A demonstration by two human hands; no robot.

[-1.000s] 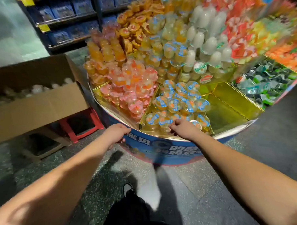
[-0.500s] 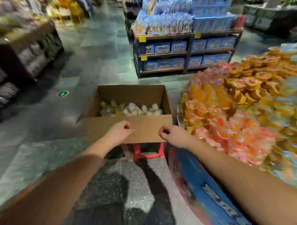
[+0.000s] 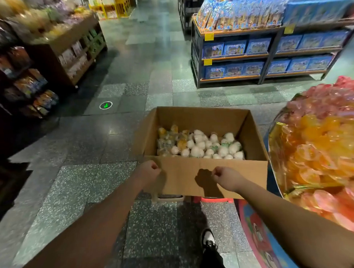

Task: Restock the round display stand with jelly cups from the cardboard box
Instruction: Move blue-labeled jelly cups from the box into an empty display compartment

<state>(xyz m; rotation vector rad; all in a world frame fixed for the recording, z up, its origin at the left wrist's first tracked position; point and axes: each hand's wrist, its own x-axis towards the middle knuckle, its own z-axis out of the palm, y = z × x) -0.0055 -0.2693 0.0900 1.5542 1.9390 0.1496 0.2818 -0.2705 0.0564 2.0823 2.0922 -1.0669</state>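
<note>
Open brown box (image 3: pixel 193 179) at 12 o'clock, white and yellow cups (image 3: pixel 200 146) inside.
Your left hand (image 3: pixel 148 171) and right hand (image 3: pixel 226 177) are empty fists.

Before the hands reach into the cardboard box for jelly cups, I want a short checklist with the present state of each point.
1. Cardboard box open at the top: ok.
2. Jelly cups left in the box: ok, mostly white ones, some yellow at the left.
3. Left hand free to pick: ok, fingers curled, nothing seen in it.
4. Right hand free to pick: ok, fingers curled, nothing seen in it.
5. Round display stand beside the box, on the right: ok.
6. Room on the stand for white cups: cannot tell, only the orange and pink sections are in view.
</note>
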